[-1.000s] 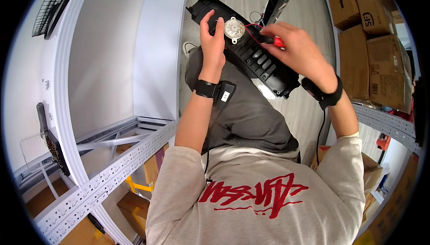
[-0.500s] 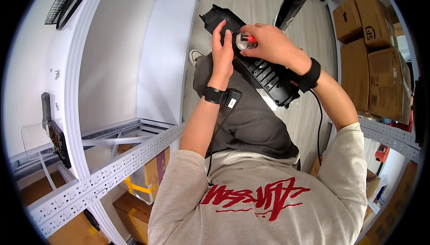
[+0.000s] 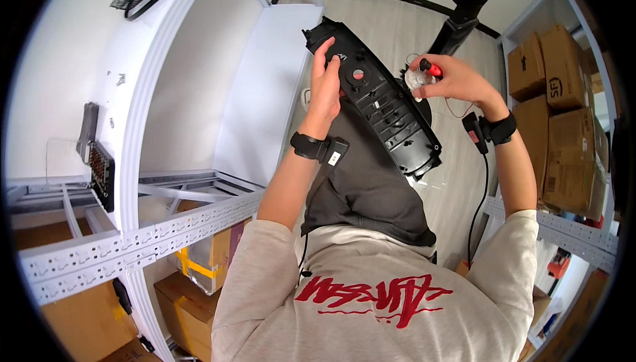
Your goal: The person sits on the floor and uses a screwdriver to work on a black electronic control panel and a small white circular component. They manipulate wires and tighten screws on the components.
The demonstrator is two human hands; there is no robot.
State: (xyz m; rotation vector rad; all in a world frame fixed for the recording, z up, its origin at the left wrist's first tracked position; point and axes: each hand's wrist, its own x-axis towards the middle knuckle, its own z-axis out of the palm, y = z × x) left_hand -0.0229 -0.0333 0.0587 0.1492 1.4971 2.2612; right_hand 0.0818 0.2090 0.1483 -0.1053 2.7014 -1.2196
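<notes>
A long black plastic panel [image 3: 391,120] with ribs and a small round hole lies slantwise over my lap. My left hand [image 3: 323,94] grips its left edge near the far end, thumb and fingers up against it. Off the panel's right side, my right hand [image 3: 460,84] holds a clear round plastic part [image 3: 417,80] between thumb and fingers. In the same hand is a red tool with a black end [image 3: 430,68], apparently a screwdriver; its shaft is hidden. A thin reddish wire [image 3: 457,111] hangs below that hand.
A black stand [image 3: 457,27] rises from the floor beyond my right hand. Cardboard boxes [image 3: 573,153] fill the right shelf. To the left are a white panel [image 3: 255,84] and a perforated metal shelf beam [image 3: 142,243]. A black cable [image 3: 487,190] trails from my right wrist.
My right hand has moved right, away from the panel, carrying the clear round part and red tool. The panel's hole now shows. My left hand keeps its hold.
</notes>
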